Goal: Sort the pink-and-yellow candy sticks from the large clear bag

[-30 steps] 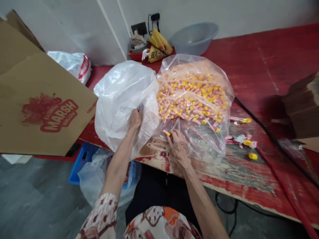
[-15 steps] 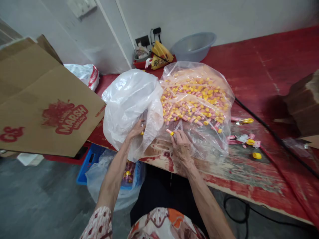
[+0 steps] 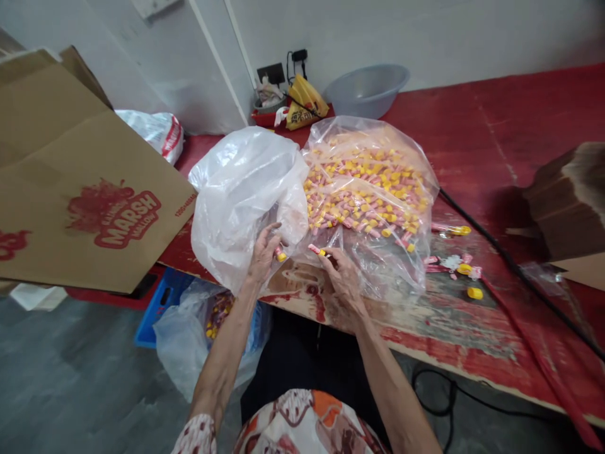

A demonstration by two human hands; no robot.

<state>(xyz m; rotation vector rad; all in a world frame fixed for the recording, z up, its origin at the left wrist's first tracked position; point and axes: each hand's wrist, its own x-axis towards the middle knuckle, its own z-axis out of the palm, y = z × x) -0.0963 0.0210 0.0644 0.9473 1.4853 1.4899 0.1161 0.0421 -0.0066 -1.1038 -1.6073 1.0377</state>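
Note:
My left hand (image 3: 263, 253) sits at the lower edge of a cloudy white plastic bag (image 3: 241, 195), fingers curled round a small pink piece with a yellow cap (image 3: 280, 256). My right hand (image 3: 341, 271) pinches another pink and yellow piece (image 3: 316, 250) at the mouth of a clear plastic bag (image 3: 378, 252). That bag holds a heap of pink and yellow pieces (image 3: 363, 189). Both hands rest near the front edge of the worn red table (image 3: 472, 328).
A brown carton flap printed MARSH (image 3: 89, 195) stands at the left. A blue crate lined with a bag of pieces (image 3: 208, 321) sits below the table. Loose pieces and a yellow cap (image 3: 474, 292) lie right of the clear bag, beside a black cable (image 3: 510, 265). A grey basin (image 3: 366, 88) stands at the back.
My left hand came out from the white bag's folds and now holds a yellow-capped piece in front of it. My right hand keeps its piece, shifted slightly left.

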